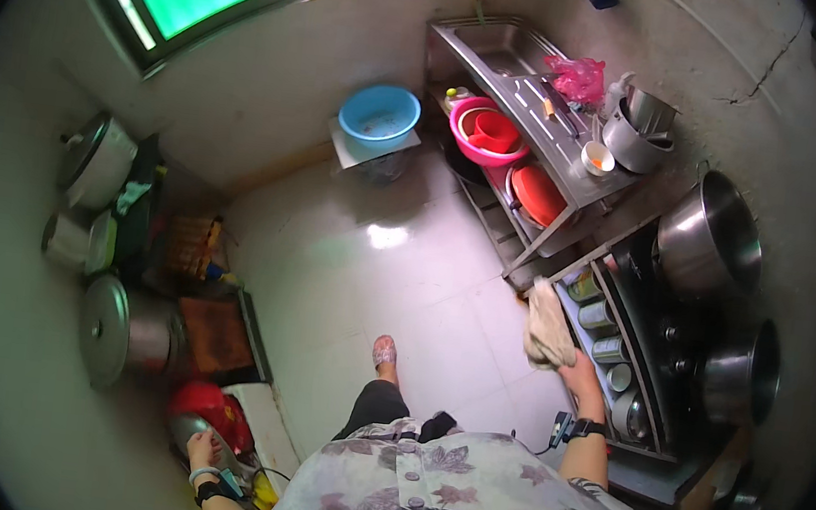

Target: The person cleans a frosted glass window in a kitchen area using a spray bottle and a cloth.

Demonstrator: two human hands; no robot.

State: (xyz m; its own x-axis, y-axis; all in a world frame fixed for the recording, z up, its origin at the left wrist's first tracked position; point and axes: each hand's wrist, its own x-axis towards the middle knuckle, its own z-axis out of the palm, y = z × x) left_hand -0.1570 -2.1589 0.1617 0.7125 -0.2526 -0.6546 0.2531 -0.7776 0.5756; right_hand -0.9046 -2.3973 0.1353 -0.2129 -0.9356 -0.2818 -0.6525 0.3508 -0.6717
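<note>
A beige cloth [548, 328] hangs from my right hand [581, 377], whose fingers are closed on one end of it. That hand is beside an open-fronted shelf rack [642, 319] that holds several cans [597, 316] and a lidded pot [631, 416]. On the other side of me, my left hand [205, 449] is curled over a round metal lid [196, 427] and a red plastic bag [213, 410]. Whether it touches them or holds something small, I cannot tell. Both wrists wear a strap with a small device.
A stainless sink counter [503, 84] carries a pot [636, 141], a white bowl [598, 158] and a pink bag [577, 78]. Red basins [493, 132] sit below. A blue basin [379, 114] stands by the wall. Large pots [712, 237] rest right; a lidded stockpot [127, 332] stands left.
</note>
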